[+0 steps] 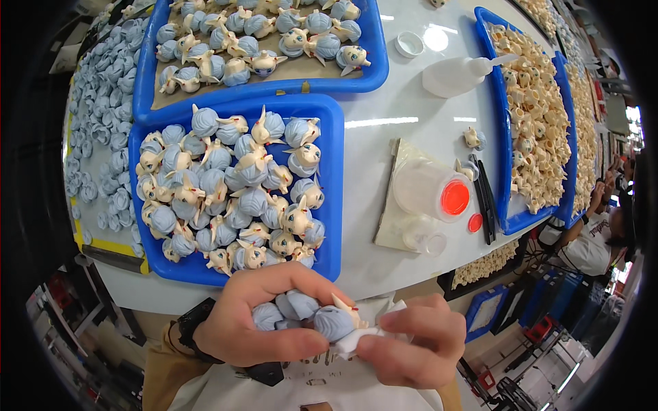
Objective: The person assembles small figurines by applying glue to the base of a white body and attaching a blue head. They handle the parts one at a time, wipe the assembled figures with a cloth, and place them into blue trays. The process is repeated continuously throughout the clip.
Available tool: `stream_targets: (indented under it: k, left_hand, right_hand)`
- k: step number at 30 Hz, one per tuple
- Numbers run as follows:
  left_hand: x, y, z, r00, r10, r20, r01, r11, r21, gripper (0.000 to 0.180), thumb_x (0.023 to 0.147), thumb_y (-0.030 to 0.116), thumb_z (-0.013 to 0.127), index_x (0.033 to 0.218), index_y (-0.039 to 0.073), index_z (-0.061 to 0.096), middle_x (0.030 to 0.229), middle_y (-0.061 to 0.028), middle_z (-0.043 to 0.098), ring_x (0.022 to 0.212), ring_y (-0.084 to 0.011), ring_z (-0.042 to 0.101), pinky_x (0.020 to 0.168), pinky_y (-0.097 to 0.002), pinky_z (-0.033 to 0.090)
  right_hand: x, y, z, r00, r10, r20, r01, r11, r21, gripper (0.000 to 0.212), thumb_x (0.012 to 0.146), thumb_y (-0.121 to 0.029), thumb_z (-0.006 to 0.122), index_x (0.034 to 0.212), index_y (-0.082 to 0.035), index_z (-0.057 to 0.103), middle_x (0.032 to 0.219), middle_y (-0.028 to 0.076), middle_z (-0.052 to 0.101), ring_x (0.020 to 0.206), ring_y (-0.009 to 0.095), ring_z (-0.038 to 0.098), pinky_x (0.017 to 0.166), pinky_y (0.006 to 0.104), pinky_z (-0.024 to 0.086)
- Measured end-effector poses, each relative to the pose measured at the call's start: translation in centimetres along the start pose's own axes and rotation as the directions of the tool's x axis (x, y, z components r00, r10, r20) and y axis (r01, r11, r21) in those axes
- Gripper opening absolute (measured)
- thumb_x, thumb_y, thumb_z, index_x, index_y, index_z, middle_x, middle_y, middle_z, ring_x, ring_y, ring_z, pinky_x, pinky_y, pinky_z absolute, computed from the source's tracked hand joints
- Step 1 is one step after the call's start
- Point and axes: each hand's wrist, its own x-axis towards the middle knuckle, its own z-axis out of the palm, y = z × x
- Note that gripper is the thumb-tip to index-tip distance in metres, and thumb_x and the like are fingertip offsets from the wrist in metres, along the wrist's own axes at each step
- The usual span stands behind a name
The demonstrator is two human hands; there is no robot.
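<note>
Just in front of the table's near edge, my left hand (255,325) is closed around a small doll head (334,322) with blue hair and a pale pointed ear. Loose blue hair pieces (296,305) lie in the same palm. The thumb and fingers of my right hand (423,342) pinch a white cloth or tissue (351,340), which touches the lower side of the head. Most of the doll's face is turned out of sight.
A blue tray (332,205) of doll heads stands beyond my left hand, with another tray (375,51) behind. Blue hair pieces (103,116) cover the left side. A squeeze bottle (452,77), jar (418,188), black tweezers (484,198) and tray (506,157) of pale parts stand right.
</note>
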Motion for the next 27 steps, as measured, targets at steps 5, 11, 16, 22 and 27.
stream_targets:
  k: [5, 11, 16, 22, 27]
  left_hand:
    - [-0.1, -0.4, -0.7, 0.990, 0.031, 0.138, -0.022, 0.998, -0.066, 0.034, 0.076, 0.006, 0.064, 0.104, -0.003, 0.048, 0.107, -0.0140, 0.056, 0.090, -0.0117, 0.054, 0.076, -0.0250, 0.044]
    - [0.0, -0.2, -0.5, 0.998, 0.057, 0.039, -0.053, 0.994, -0.097, 0.036, 0.073, 0.011, 0.066, 0.100, -0.005, 0.049, 0.098, -0.0160, 0.056, 0.082, -0.0134, 0.055, 0.070, -0.0250, 0.044]
    - [0.2, 0.0, 0.6, 0.991, 0.094, -0.096, -0.093, 0.996, 0.013, 0.041, 0.068, 0.021, 0.071, 0.092, -0.006, 0.052, 0.083, -0.0191, 0.058, 0.068, -0.0175, 0.057, 0.059, -0.0259, 0.045]
    - [-0.3, -0.8, -1.1, 0.977, 0.166, 0.133, -0.165, 0.986, -0.021, 0.038, 0.074, 0.006, 0.066, 0.105, -0.004, 0.047, 0.103, -0.0161, 0.056, 0.093, -0.0145, 0.054, 0.078, -0.0275, 0.043]
    - [0.0, -0.1, 0.4, 0.988, 0.150, -0.044, -0.155, 0.980, -0.125, 0.038, 0.072, 0.013, 0.068, 0.096, -0.006, 0.047, 0.089, -0.0190, 0.056, 0.075, -0.0183, 0.057, 0.064, -0.0272, 0.046]
  right_hand:
    - [-0.2, 1.0, -2.3, 0.997, 0.033, 0.068, -0.038, 0.997, 0.069, 0.027, 0.046, -0.001, 0.057, 0.071, -0.007, 0.061, 0.075, 0.006, 0.046, 0.047, 0.011, 0.035, 0.043, 0.0219, 0.029]
    - [-0.2, 0.6, -1.8, 0.982, 0.189, -0.022, -0.159, 0.878, 0.452, 0.019, 0.056, -0.004, 0.059, 0.075, -0.002, 0.058, 0.069, 0.006, 0.046, 0.050, 0.014, 0.039, 0.044, 0.0244, 0.032]
    - [1.8, -0.3, -0.6, 0.990, 0.080, 0.113, -0.110, 0.952, 0.286, 0.021, 0.056, -0.003, 0.061, 0.077, -0.004, 0.056, 0.068, 0.005, 0.047, 0.048, 0.013, 0.039, 0.043, 0.0247, 0.030]
    - [1.2, 1.5, -0.7, 0.992, -0.060, 0.109, 0.056, 0.998, 0.032, 0.025, 0.047, 0.002, 0.056, 0.071, -0.004, 0.061, 0.066, 0.005, 0.042, 0.044, 0.011, 0.036, 0.039, 0.0246, 0.028]
    - [0.0, 1.9, -1.9, 0.999, 0.039, 0.029, -0.047, 0.946, 0.322, 0.018, 0.056, 0.004, 0.050, 0.073, 0.000, 0.054, 0.068, 0.009, 0.044, 0.048, 0.012, 0.039, 0.041, 0.0241, 0.032]
